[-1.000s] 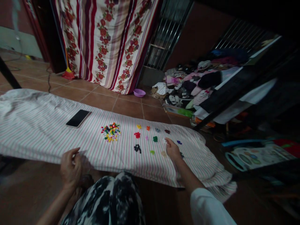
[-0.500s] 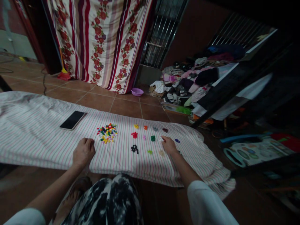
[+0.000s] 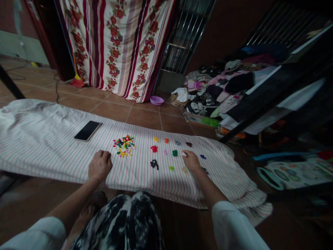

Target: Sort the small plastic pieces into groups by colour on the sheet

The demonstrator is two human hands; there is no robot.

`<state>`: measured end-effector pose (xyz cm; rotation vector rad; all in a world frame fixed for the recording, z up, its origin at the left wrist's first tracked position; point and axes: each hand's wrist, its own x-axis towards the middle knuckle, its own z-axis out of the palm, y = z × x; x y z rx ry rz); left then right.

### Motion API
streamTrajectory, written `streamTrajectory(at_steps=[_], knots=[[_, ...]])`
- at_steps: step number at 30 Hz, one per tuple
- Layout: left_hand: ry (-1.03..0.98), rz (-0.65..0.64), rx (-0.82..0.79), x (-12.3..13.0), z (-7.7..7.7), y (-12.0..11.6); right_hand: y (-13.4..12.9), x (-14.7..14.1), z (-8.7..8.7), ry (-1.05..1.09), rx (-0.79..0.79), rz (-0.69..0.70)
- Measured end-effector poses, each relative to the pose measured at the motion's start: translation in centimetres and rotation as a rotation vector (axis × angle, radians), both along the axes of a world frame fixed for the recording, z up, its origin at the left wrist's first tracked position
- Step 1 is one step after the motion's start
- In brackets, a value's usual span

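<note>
My right hand is over the right part of a striped cloth, its thumb and forefinger pinched at a small white piece. Whether more white pieces lie under the fingertips is hidden. Beside it are small heaps sorted by colour: dark green pieces, beige pieces, brown pieces and dark blue pieces. My left hand rests on the cloth with fingers curled in, nothing visible in it. Just right of it lies a mixed heap of multicoloured pieces.
The striped cloth covers a long low surface. A phone lies at its left. More heaps include red pieces and black pieces. Beyond, a purple basin and piled clothes are on the floor.
The whole view has shifted slightly, so things appear farther right. Both hands keep nearly the same places on the cloth, the right one still at the white pieces.
</note>
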<state>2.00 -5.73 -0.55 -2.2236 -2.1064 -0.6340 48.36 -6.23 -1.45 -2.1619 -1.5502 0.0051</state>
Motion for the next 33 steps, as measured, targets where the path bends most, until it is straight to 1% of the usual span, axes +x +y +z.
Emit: streamTrajectory(at_steps=[4,8,12,15,18,21,24,26,28,30,33], knots=[[0.002,0.014,-0.008,0.0,0.0,0.0,0.1,0.0,0.2,0.031,0.018,0.014],[0.012,0.020,-0.018,0.1,0.1,0.0,0.0,-0.2,0.8,0.056,0.056,0.055],[0.017,0.015,-0.025,0.1,0.1,0.0,0.0,-1.0,1.9,0.016,0.128,0.084],[0.045,0.004,-0.026,0.1,0.0,0.2,0.5,-2.5,3.2,-0.017,0.204,0.092],[0.118,-0.036,-0.037,0.1,-0.2,0.9,1.5,-5.2,4.3,0.017,0.234,0.176],[0.177,-0.096,-0.056,0.1,-0.3,1.6,2.5,-8.8,4.9,0.109,0.237,0.317],[0.182,-0.107,-0.040,0.0,-0.5,1.9,3.2,-13.0,4.6,0.173,0.195,0.479],[0.163,-0.096,-0.007,-0.1,-0.6,1.8,3.5,-15.7,4.2,0.175,0.150,0.595],[0.136,-0.081,0.006,-0.2,-0.6,1.6,3.8,-18.1,3.8,0.173,0.098,0.675],[0.112,-0.063,-0.008,-0.3,-0.6,1.5,4.2,-20.1,3.4,0.172,0.041,0.711],[0.087,-0.052,-0.022,-0.3,-0.5,1.5,4.8,-22.4,3.2,0.163,-0.034,0.706]])
